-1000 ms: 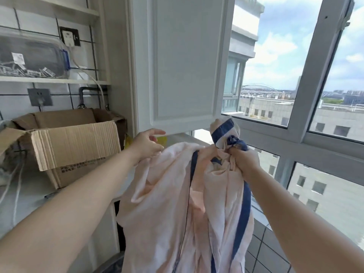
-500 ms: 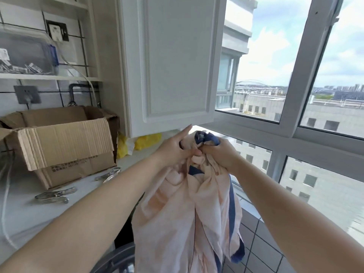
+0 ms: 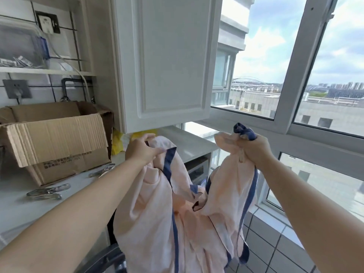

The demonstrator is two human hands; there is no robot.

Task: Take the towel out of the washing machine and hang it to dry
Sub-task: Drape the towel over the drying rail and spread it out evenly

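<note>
The towel (pale peach with blue edging) hangs in the air between both hands, above the bench. The left hand pinches one edge; the right hand is fisted around a bunched corner. Best to draw the hands apart along the top hem until it runs flat, then hang it.

Pale pink, blue-edged towel, hanging bunched

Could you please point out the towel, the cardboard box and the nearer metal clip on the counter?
towel (image 3: 157,223): head view, pink cloth below the left grip.
cardboard box (image 3: 57,140): head view, folded-down front flap.
metal clip (image 3: 47,192): head view, its middle.
</note>
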